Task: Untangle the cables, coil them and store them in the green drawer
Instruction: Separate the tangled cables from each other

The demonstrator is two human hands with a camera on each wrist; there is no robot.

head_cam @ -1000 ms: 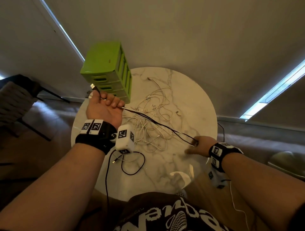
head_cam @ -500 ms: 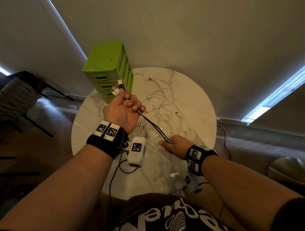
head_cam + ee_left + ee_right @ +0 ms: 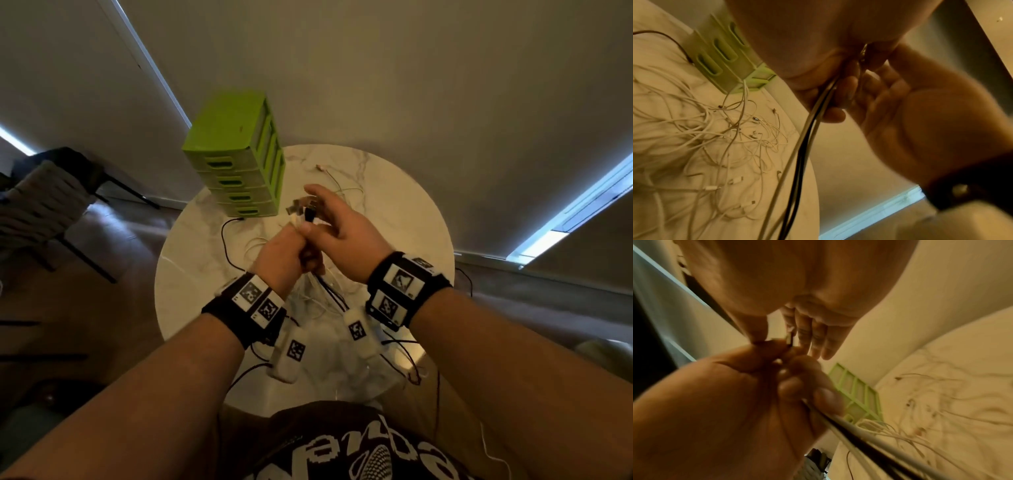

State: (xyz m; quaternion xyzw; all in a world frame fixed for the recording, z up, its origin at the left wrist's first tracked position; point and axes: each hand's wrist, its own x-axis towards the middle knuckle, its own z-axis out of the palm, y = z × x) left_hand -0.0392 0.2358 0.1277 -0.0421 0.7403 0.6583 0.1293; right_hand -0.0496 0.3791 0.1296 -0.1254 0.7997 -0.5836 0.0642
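Above the middle of the round marble table [image 3: 404, 212] my left hand [image 3: 284, 253] grips a black and a white cable [image 3: 803, 146] in its fist. Their plugs [image 3: 303, 212] stick up out of the fist and the cables hang down to the table [image 3: 859, 431]. My right hand [image 3: 342, 226] is right beside the fist, fingers [image 3: 813, 337] straight and spread, thumb touching the top of the fist next to the plugs. Below lies a tangle of white cables [image 3: 715, 129]. The green drawer unit [image 3: 236, 154] stands at the table's far left, all drawers closed.
A loose black cable [image 3: 224, 236] curves across the table toward the foot of the drawer unit. One white cable end [image 3: 322, 168] lies at the far side. A dark chair [image 3: 41, 198] stands on the floor to the left, off the table.
My left hand has carried the cable ends rightward from beside the drawers to the table's middle. My right hand let go of the black cable near the table and rose to meet the left fist.
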